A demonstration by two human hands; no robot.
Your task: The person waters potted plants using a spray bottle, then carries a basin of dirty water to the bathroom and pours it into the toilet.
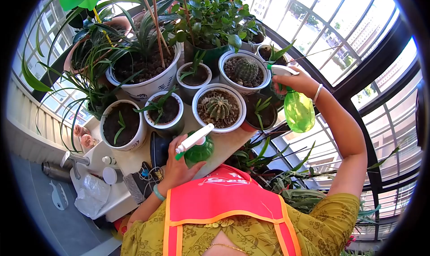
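Observation:
My right hand [301,81] is closed around the neck and trigger of a yellow-green spray bottle [299,112]. Its white head points left, beside a round cactus [246,69] in a white pot. Lower down, my left hand [176,170] grips the near left side of a dark green spray bottle [200,151], thumb and fingers around it. That bottle's white head tilts across the top. Just beyond it sits a ribbed cactus [217,107] in a white pot. Small pots with a leafy seedling [157,107] and a drooping seedling [119,127] stand to the left.
A large white pot [145,88] with long-leaved plants and a bushy green plant [210,19] fill the back. Barred windows [331,27] border the right. At left are a sink faucet [74,161], a plastic bag [92,194] and a cable [152,175].

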